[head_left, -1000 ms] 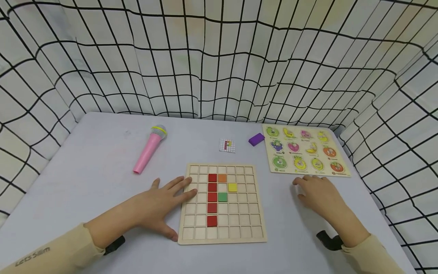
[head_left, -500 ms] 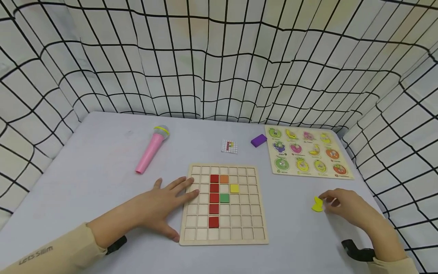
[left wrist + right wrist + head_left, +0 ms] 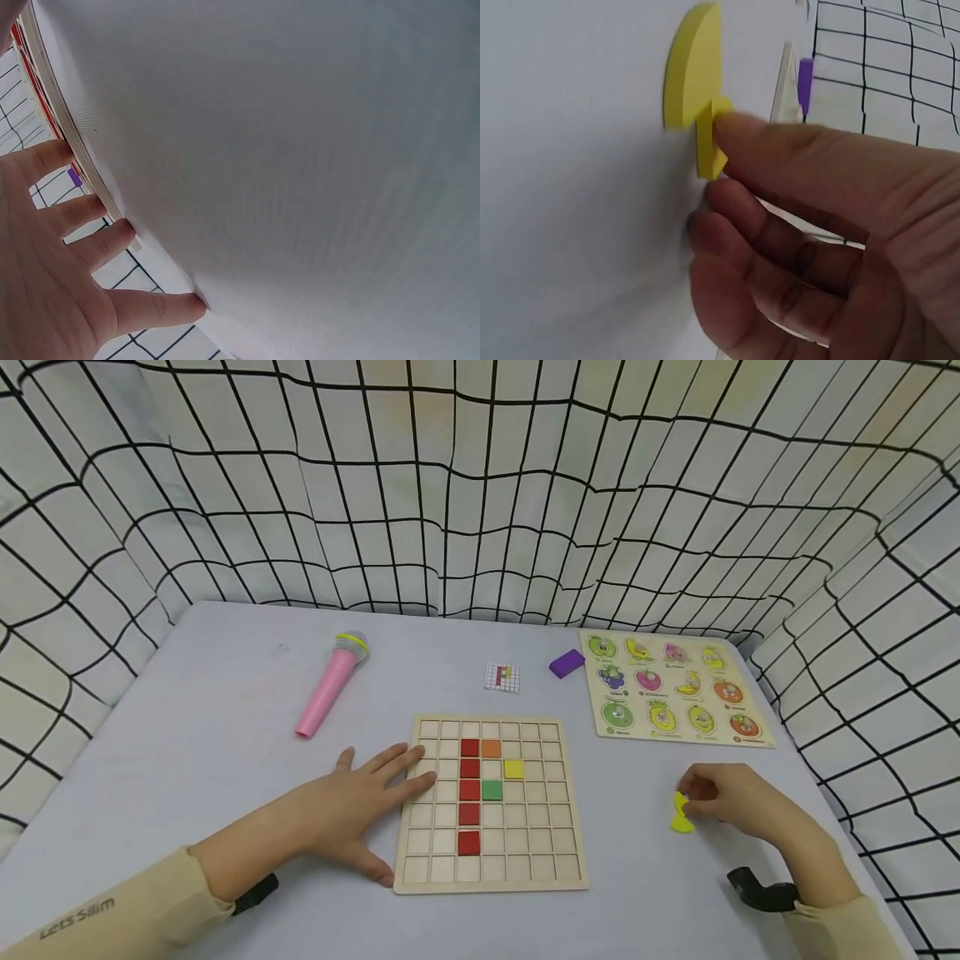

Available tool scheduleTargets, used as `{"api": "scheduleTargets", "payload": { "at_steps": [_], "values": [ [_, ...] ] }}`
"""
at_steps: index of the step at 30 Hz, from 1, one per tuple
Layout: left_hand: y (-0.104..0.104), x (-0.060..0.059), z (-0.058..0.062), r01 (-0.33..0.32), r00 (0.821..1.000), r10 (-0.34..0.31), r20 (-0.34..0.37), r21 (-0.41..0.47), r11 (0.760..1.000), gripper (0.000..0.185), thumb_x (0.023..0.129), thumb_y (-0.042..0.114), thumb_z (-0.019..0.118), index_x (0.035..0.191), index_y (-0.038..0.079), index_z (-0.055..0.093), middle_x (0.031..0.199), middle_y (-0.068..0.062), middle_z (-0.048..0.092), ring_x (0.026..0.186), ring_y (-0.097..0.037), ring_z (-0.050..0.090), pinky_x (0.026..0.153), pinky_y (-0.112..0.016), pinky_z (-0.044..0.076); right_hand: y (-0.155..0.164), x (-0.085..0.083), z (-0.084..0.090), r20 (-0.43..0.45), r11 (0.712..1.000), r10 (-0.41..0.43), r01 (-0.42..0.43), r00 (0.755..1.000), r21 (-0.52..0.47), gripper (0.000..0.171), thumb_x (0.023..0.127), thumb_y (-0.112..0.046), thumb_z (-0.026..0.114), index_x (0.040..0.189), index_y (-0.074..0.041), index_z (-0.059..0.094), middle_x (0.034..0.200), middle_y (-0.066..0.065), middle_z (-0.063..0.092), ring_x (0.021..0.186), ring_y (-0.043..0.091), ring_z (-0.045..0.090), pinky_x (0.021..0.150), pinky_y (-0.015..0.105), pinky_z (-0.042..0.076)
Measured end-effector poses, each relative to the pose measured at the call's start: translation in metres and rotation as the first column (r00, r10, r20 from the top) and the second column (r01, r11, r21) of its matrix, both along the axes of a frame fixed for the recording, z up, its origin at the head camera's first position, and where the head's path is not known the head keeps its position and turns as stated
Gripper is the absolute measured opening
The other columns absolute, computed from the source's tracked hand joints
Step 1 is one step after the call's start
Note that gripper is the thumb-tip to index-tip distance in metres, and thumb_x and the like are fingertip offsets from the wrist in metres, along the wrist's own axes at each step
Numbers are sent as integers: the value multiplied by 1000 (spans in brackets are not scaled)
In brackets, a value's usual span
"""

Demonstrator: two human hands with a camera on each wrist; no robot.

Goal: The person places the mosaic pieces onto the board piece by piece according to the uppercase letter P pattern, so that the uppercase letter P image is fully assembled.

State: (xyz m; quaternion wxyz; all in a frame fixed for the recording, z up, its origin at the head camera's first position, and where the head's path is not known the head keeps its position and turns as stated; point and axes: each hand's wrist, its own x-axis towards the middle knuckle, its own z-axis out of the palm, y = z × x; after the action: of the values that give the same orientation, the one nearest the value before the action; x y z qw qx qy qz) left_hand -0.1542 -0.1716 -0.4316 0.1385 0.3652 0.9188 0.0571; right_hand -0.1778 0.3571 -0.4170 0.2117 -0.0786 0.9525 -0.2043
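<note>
A wooden grid board lies in the middle of the table, with several red tiles in a column, plus an orange tile, a yellow tile and a green tile. My left hand rests flat with spread fingers on the board's left edge; the left wrist view shows that hand against the board's rim. To the right of the board, my right hand pinches a small yellow piece. That piece touches a rounded yellow piece on the table.
A pink toy microphone lies at the left. A small pattern card and a purple block sit behind the grid board. A fruit puzzle board is at the far right. Black-gridded cloth walls enclose the table.
My right hand drew back from the fruit puzzle towards me with a yellow piece, then shifted slightly left. The left hand stayed put.
</note>
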Motion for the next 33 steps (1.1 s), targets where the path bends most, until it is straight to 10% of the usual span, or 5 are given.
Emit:
{"api": "scheduleTargets", "payload": {
  "at_steps": [13,18,28,33],
  "values": [
    [-2,0,1,-4,1000,4,5,-1,1000,123,66,81,77,164,25,30,173,-12,18,158,-38,19,101,-87,27,-34,-1,3,-61,997,72,-71,996,20,14,86,-14,80,97,-15,72,83,-4,62,79,15,54,67,27,47],
    [-2,1,0,0,1000,0,9,8,1000,122,67,81,77,164,25,31,173,-12,18,158,-39,20,100,-87,27,-56,-3,11,-148,986,72,-93,986,-141,6,92,-18,77,94,-19,72,87,-6,68,80,15,59,70,25,51],
    [0,1,4,-7,1000,7,24,-4,1000,122,67,79,79,164,24,31,173,-12,18,158,-39,19,101,-87,26,-112,-28,28,123,728,-84,145,989,-670,44,99,-23,71,128,7,59,128,27,63,104,19,75,89,30,60],
    [-1,1,2,-4,1000,4,17,4,1000,122,66,80,79,164,24,31,173,-12,18,158,-39,19,101,-87,26,-135,-43,21,57,795,-67,88,996,-601,37,99,-26,71,125,0,68,118,17,70,99,24,71,84,33,60]
  ]
}}
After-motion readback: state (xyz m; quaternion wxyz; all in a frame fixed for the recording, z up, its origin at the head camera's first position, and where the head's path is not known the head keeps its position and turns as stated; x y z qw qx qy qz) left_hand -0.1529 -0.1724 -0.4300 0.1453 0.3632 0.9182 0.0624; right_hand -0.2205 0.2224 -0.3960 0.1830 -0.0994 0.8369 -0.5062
